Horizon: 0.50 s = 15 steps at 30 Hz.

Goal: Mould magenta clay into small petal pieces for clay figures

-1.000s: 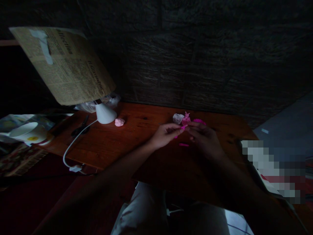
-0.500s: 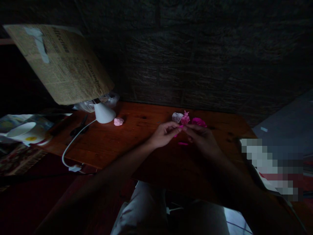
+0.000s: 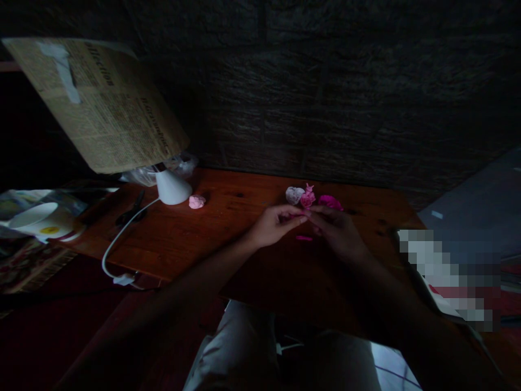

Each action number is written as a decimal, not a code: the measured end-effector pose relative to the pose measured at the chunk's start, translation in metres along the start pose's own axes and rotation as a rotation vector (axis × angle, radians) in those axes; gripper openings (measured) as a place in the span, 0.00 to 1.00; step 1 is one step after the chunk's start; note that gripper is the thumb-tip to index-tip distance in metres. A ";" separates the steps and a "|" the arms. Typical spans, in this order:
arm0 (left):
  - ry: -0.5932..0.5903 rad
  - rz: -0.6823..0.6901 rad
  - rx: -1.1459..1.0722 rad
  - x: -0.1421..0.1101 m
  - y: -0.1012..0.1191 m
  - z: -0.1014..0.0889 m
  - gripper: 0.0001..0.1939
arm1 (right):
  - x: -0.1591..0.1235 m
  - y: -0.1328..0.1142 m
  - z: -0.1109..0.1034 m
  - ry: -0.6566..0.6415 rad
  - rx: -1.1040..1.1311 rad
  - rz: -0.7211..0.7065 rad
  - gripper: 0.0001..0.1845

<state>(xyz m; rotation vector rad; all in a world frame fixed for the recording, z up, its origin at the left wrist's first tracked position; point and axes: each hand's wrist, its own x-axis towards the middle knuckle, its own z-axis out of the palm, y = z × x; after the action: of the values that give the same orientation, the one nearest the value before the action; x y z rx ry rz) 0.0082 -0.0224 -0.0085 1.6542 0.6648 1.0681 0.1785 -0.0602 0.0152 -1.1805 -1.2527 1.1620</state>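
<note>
My left hand and my right hand meet fingertip to fingertip over the wooden table. Both are closed in a pinch on a small piece of pink modelling clay, mostly hidden by the fingers. Just beyond them stands a small pink clay figure with a bumpy top. A pale, whitish clay lump is on its left and a bright magenta clay piece on its right. Below my hands lies a thin magenta strip on the tabletop.
On the left, a lamp with a newspaper-covered shade stands beside a light pink clay lump. Scissors, a white cord and a white cup are further left. A dark brick wall rises behind the table.
The fingertips have closed further over the clay, so less of its magenta shows between them. A magenta bit under my left fingers is now out of sight.
</note>
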 end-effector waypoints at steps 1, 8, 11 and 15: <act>0.009 -0.003 0.007 0.000 0.000 0.000 0.16 | 0.000 0.000 0.000 -0.014 -0.004 -0.005 0.24; 0.021 -0.018 0.093 0.000 0.004 -0.005 0.16 | -0.002 0.000 0.000 -0.079 -0.073 -0.024 0.23; 0.015 -0.016 0.080 0.000 0.005 -0.004 0.16 | -0.002 -0.001 0.000 -0.068 -0.060 -0.039 0.21; 0.039 -0.018 0.052 0.001 0.004 -0.003 0.16 | -0.002 -0.001 0.000 0.006 -0.049 -0.041 0.21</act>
<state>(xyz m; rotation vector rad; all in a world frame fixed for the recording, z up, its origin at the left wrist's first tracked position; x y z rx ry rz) 0.0053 -0.0212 -0.0044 1.6727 0.7376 1.0803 0.1782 -0.0618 0.0163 -1.1881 -1.3014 1.1032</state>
